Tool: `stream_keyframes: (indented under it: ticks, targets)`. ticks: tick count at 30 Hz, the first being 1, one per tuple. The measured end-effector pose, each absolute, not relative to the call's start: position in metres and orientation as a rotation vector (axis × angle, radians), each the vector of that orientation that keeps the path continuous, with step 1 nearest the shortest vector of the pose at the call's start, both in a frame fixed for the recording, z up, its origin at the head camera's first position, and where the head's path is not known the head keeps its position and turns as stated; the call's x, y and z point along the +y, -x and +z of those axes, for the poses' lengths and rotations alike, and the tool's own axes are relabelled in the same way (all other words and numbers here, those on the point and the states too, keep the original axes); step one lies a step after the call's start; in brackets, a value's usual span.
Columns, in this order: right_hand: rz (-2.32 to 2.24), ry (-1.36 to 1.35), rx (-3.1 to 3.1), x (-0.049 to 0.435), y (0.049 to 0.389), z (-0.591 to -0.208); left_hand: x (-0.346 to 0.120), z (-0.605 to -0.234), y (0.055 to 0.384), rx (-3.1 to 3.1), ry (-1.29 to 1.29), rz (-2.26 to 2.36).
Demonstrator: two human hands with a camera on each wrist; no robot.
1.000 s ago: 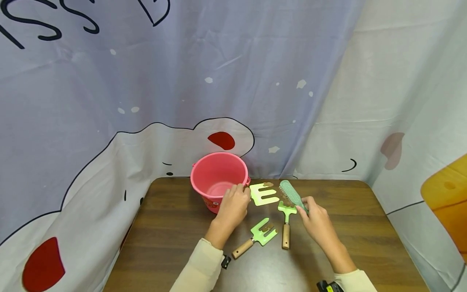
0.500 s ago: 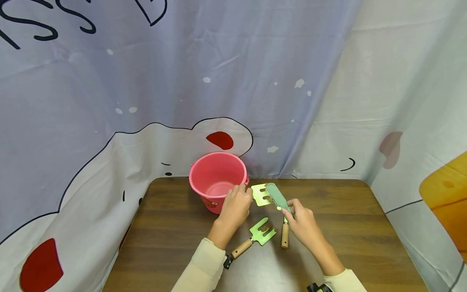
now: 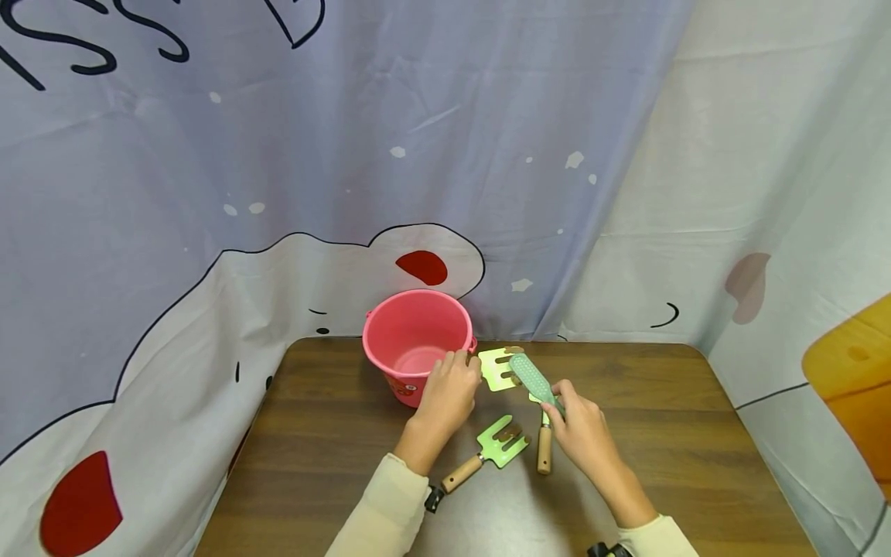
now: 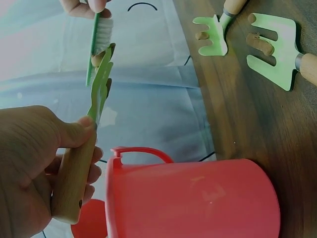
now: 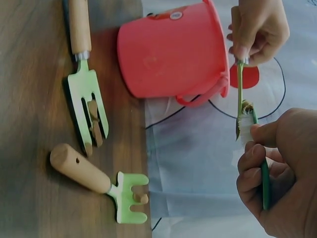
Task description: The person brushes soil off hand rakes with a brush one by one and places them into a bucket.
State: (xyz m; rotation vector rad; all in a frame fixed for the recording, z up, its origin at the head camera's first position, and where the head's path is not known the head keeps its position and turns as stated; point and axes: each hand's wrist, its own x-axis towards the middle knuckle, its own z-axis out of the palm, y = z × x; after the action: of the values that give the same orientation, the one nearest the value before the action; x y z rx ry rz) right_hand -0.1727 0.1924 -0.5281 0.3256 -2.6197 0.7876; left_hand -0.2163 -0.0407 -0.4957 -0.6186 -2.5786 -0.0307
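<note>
My left hand grips the wooden handle of a garden hand fork with a light green head. Brown dirt clings to its tines. A green brush with white bristles is held in my right hand, fingers curled round its handle. In the right wrist view the bristles meet the tined head near a brown lump. From the head view, the brush back hides part of the tines, and my left hand covers the fork's handle.
A pink bucket stands at the table's back edge, just behind my left hand. Another dirty hand fork lies nearer on the wooden table. Beside it rests a small green hand rake with a brown lump between its tines.
My right hand has moved left and slightly nearer, bringing the brush from beside the held fork onto its tines. My left hand has stayed nearly in place.
</note>
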Motion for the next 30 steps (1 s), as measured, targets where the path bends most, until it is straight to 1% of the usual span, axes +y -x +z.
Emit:
stream_keyframes:
  ticks: [6,18,24,30]
  targets:
    - [0.726,-0.329,-2.589,0.202,0.174,-0.530,-0.044,-0.495,0.216,-2.592,0.617,-0.059]
    - [0.765,-0.204,-2.657,0.224,0.175,-0.530,-0.050,-0.493,0.215,-2.596,0.602,-0.053]
    - [0.806,-0.224,-2.674,0.220,0.174,-0.521,-0.050,-0.495,0.217,-2.595,0.608,-0.026]
    - [0.861,-0.269,-2.704,0.207,0.172,-0.510,-0.048,-0.499,0.219,-2.588,0.611,-0.028]
